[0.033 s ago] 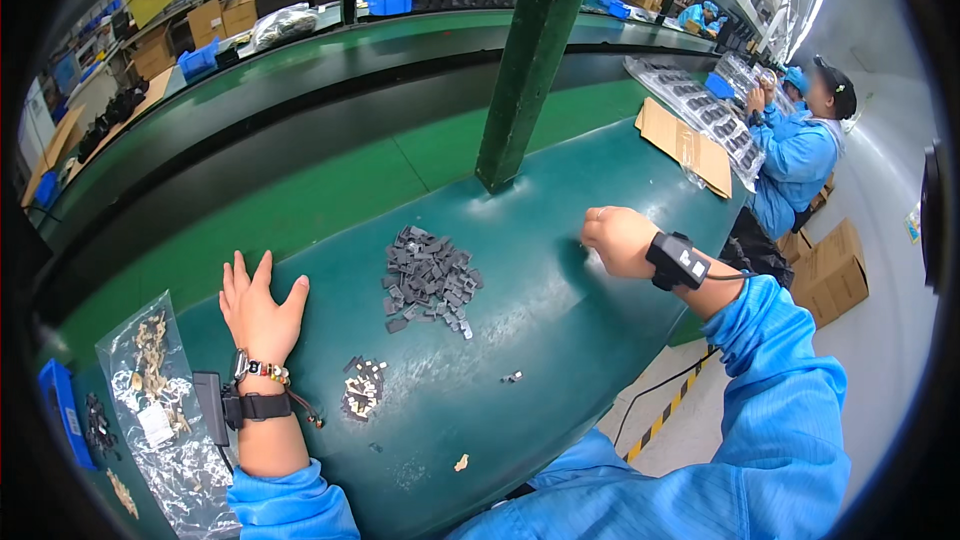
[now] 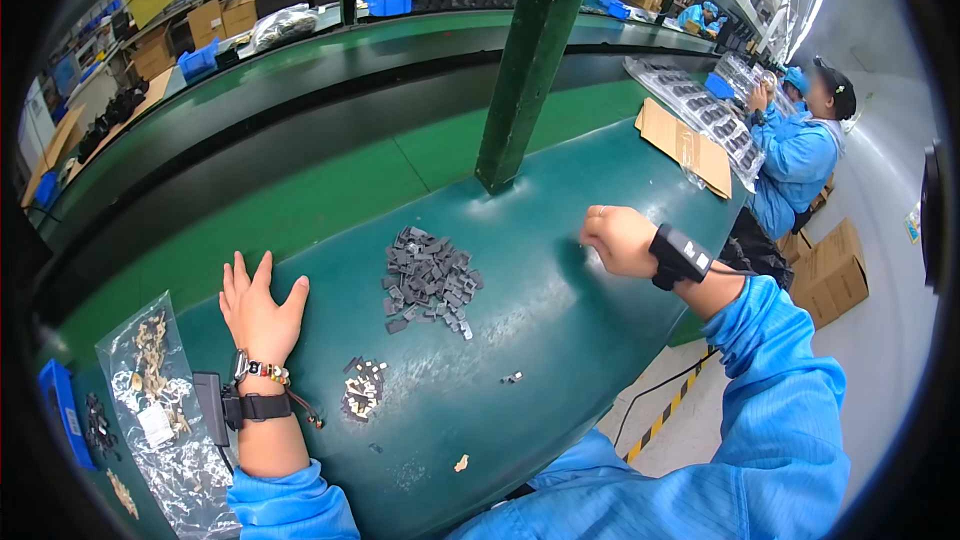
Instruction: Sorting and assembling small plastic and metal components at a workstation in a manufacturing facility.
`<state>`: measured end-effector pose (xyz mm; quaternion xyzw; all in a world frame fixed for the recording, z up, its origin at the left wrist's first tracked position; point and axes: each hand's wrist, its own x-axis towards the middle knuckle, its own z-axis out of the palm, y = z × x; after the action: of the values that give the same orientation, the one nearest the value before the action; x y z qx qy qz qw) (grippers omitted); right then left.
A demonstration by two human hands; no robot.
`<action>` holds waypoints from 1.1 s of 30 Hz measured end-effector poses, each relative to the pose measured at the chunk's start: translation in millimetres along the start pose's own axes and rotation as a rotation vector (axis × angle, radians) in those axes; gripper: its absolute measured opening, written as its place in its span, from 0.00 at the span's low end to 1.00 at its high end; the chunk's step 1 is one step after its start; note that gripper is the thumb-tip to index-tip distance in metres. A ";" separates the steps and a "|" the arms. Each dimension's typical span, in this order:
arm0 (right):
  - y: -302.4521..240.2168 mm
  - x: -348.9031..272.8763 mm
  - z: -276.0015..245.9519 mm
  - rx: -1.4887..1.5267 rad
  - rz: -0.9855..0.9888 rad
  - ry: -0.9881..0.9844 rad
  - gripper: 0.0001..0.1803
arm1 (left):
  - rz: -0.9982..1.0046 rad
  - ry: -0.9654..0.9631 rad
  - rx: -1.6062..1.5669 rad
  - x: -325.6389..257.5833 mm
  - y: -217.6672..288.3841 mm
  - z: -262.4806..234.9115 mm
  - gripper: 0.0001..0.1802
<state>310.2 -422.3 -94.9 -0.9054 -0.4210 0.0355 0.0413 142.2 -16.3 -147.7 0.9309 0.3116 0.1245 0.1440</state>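
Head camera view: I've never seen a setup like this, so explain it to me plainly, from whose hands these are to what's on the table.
There is no robot here: these are a person's own bare hands, seen from a wide fisheye camera worn on the head and looking down, which is why straight edges bend. A dark device is strapped to each wrist.

On the green table lie a heap of dark grey pieces, a smaller pile of pale and dark bits and, at the left, a clear plastic bag with pale parts inside. Flat cardboard lies farther off.

The left hand is spread open, holding nothing visible. The right hand is curled; whether it holds anything, I cannot tell.
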 end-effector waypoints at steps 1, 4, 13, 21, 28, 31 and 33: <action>-0.2 1.3 -0.5 0.000 0.000 0.002 0.07 | 0.000 0.002 0.001 0.0 0.1 0.1 0.35; -7.5 9.4 -1.8 0.256 0.115 0.205 0.06 | 0.001 0.005 -0.001 0.0 -0.6 0.1 0.34; -35.1 43.7 -16.2 0.886 0.212 0.363 0.10 | 0.007 0.001 -0.024 -1.0 0.0 -1.9 0.35; -21.0 74.4 11.5 1.002 0.185 0.548 0.08 | 0.014 0.011 -0.052 -3.7 0.0 -2.3 0.35; 4.3 95.0 43.2 1.467 0.106 0.314 0.10 | 0.010 0.012 -0.054 -3.4 -1.6 -1.7 0.35; 5.9 105.4 41.0 1.510 -0.016 0.441 0.11 | 0.016 0.016 -0.057 -1.7 -1.4 -3.4 0.35; 10.0 110.7 38.3 1.530 -0.058 0.449 0.12 | 0.018 0.010 -0.062 0.3 -1.6 -2.1 0.35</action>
<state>385.2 -342.3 -137.3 -0.6003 -0.2849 0.1304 0.7359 140.9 -14.5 -146.2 0.9282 0.3000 0.1401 0.1699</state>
